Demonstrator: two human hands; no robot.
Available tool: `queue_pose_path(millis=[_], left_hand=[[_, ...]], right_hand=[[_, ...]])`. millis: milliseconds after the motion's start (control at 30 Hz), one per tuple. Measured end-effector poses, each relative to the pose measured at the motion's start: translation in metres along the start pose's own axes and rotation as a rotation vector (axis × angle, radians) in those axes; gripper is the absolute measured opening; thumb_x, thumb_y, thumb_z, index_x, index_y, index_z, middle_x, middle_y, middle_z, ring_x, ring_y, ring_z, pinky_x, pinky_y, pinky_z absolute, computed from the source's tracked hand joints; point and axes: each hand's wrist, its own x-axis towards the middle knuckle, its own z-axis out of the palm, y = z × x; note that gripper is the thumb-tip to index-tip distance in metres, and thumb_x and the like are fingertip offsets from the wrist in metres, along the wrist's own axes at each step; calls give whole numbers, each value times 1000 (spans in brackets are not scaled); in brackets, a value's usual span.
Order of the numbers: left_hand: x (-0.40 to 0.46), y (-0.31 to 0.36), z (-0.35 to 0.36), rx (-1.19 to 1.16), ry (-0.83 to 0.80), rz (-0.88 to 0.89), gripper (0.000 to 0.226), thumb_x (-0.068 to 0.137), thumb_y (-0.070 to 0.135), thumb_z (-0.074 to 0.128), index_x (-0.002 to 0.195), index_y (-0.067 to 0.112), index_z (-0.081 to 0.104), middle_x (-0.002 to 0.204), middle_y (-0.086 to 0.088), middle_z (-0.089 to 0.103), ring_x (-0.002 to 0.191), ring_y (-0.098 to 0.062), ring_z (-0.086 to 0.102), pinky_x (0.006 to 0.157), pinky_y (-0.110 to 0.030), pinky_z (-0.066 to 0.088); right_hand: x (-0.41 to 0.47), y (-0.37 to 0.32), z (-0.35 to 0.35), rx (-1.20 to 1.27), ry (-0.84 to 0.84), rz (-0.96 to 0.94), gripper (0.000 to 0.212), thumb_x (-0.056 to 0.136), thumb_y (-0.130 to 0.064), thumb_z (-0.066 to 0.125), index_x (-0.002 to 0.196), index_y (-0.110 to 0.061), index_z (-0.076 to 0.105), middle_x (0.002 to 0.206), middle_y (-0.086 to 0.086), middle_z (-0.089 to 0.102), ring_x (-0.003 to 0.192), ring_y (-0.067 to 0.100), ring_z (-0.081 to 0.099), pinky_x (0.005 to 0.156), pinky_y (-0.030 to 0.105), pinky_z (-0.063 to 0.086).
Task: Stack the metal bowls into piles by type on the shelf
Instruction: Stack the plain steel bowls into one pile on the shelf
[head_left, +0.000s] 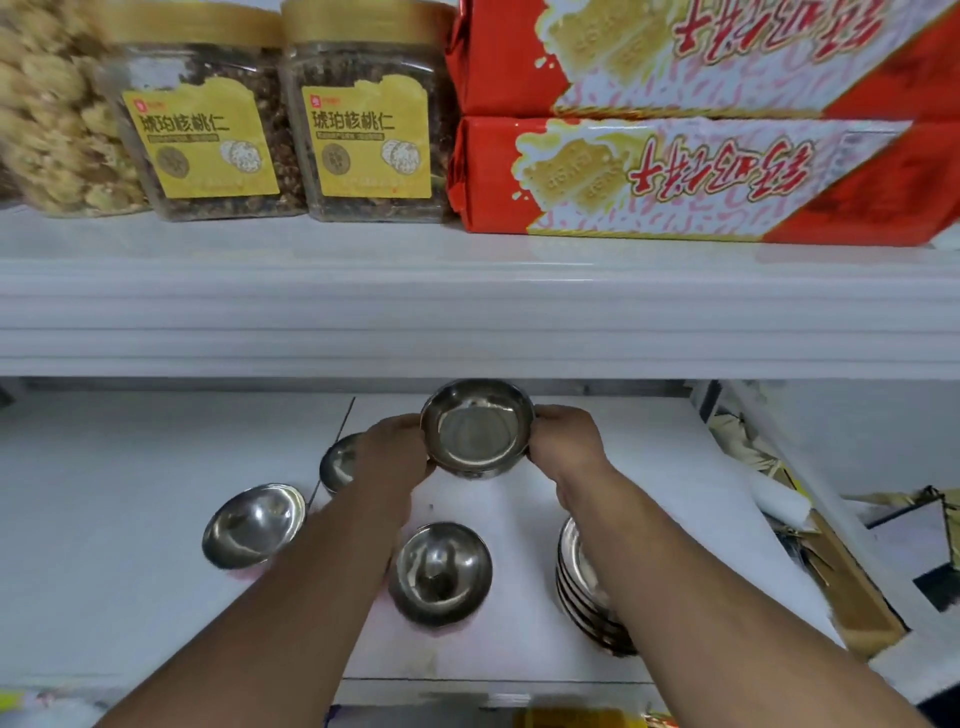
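I hold one flat-bottomed metal bowl (477, 427) above the white lower shelf (130, 519), near its back. My left hand (392, 457) grips its left rim and my right hand (563, 441) grips its right rim. Three loose bowls sit on the shelf: a tilted one at the left (252, 525), one partly hidden behind my left hand (337, 462), and a deeper one in front (441, 571). A pile of stacked shallow metal dishes (582, 587) stands at the right, partly covered by my right forearm.
The thick white edge of the upper shelf (467, 312) overhangs just above the held bowl. On it stand two jars with yellow labels (363, 119) and red biscuit packs (701, 176). Cardboard and wrapping clutter (831, 571) lies at the lower shelf's right end.
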Motion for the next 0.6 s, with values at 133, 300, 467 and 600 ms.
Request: queue_pose_path(millis=[133, 300, 467, 600], left_hand=[[-44, 5, 25, -114, 6, 28, 25, 93, -5, 51, 90, 12, 69, 98, -14, 71, 92, -22, 66, 85, -35, 58], [-84, -9, 65, -90, -45, 68, 24, 94, -1, 51, 101, 6, 72, 101, -15, 75, 88, -20, 69, 77, -30, 61], [-113, -41, 88, -42, -78, 46, 25, 92, -1, 52, 96, 8, 75, 99, -17, 77, 88, -22, 73, 70, -29, 59], [-130, -60, 92, -24, -60, -4, 25, 96, -2, 51, 88, 8, 72, 96, -17, 75, 89, -24, 72, 72, -32, 60]], right_hand=[[-6, 4, -50, 22, 11, -55, 13, 68, -4, 51, 63, 3, 60, 56, 1, 52, 65, 20, 44, 64, 35, 37], [-32, 20, -119, 44, 49, -78, 38, 72, -15, 51, 93, 13, 65, 67, 8, 51, 67, 21, 45, 76, 51, 61], [-61, 44, -154, 51, 37, -7, 38, 68, -18, 52, 80, 17, 59, 71, 10, 50, 69, 23, 46, 63, 40, 49], [-74, 64, -161, 24, 5, 57, 40, 68, -16, 53, 85, 19, 60, 69, 8, 50, 66, 22, 45, 61, 37, 42]])
